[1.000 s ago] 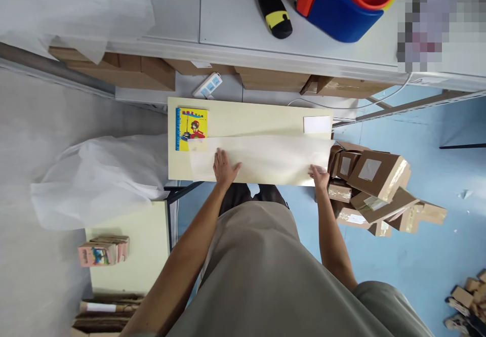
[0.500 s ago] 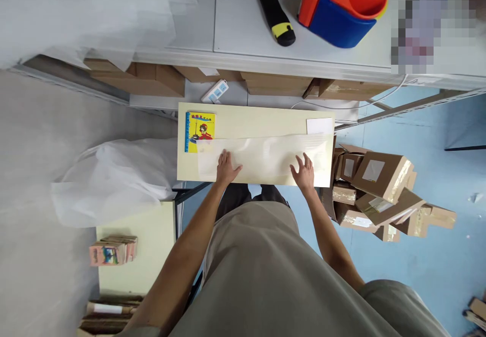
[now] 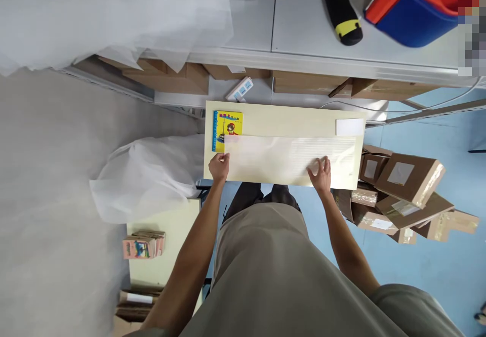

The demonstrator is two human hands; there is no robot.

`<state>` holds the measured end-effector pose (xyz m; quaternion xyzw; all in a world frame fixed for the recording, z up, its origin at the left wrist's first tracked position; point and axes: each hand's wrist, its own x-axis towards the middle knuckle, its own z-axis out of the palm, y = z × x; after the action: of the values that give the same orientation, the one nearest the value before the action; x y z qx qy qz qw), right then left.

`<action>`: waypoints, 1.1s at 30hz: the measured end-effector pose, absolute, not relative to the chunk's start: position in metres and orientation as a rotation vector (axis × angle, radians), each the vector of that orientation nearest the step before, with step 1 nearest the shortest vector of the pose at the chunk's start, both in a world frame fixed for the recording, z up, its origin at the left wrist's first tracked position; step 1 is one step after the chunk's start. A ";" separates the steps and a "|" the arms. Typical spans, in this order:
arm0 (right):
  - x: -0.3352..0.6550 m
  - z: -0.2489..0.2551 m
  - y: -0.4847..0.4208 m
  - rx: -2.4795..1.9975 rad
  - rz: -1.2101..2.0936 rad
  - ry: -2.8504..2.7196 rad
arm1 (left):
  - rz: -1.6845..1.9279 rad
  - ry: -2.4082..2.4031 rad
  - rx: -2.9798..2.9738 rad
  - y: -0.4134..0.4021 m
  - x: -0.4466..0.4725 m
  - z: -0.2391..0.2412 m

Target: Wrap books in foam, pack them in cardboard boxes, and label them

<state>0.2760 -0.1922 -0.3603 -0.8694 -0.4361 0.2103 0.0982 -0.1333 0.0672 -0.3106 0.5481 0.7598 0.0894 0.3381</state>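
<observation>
A long, translucent plastic sheet [image 3: 266, 160] lies across the pale yellow tabletop [image 3: 288, 117] in front of me. Its left end overlaps the lower right part of a yellow children's book [image 3: 230, 122] with a blue spine. My left hand [image 3: 219, 167] is closed in a pinch at the sheet's left edge, just below the book. On the right part of the sheet rests my right hand [image 3: 321, 176], fingers spread and pressed down flat. A small white card [image 3: 349, 127] lies near the table's far right corner.
Cardboard boxes [image 3: 406, 177] are heaped on the floor at right. A grey shelf [image 3: 304, 28] beyond the table bears a black-yellow knife [image 3: 341, 10] and a red-blue tape dispenser [image 3: 417, 20]. White plastic wrapping [image 3: 148, 175] hangs at left, near stacked books [image 3: 144, 246].
My left hand has slid left from on top of the sheet to its left edge and closed its fingers. My right hand stays spread on the sheet. The view has swung left.
</observation>
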 end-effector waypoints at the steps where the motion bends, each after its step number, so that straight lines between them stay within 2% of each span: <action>1: 0.272 -0.360 -0.191 -2.587 0.619 -1.280 | 0.268 1.961 1.463 0.073 -0.137 -0.310; 4: 0.257 -0.358 -0.182 -2.627 0.615 -1.236 | 0.313 1.935 1.529 0.096 -0.150 -0.309; 9: 0.238 -0.352 -0.160 -2.678 0.627 -1.148 | 0.170 1.853 1.570 0.134 -0.169 -0.315; 15: 0.194 -0.325 -0.106 -2.645 0.595 -1.000 | 0.090 1.768 1.553 0.153 -0.181 -0.325; 17: 0.154 -0.317 -0.073 -2.480 0.685 -1.020 | 0.096 1.812 1.544 0.158 -0.183 -0.329; 20: 0.084 -0.316 -0.019 -2.180 1.060 -1.048 | 0.086 1.855 1.534 0.166 -0.184 -0.333; 23: 0.029 -0.324 0.026 -2.183 1.243 -1.043 | 0.065 1.815 1.533 0.174 -0.181 -0.335; 27: 0.003 -0.337 0.053 -2.367 1.247 -0.949 | 0.034 1.830 1.480 0.182 -0.176 -0.336; 33: 0.009 -0.350 0.054 -2.372 1.247 -0.901 | -0.003 1.698 1.386 0.191 -0.179 -0.331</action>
<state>0.0086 0.0542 -0.3495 -0.8286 -0.3147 0.4356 0.1568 -0.1789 0.1912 -0.3306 0.5624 0.6890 -0.0010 0.4572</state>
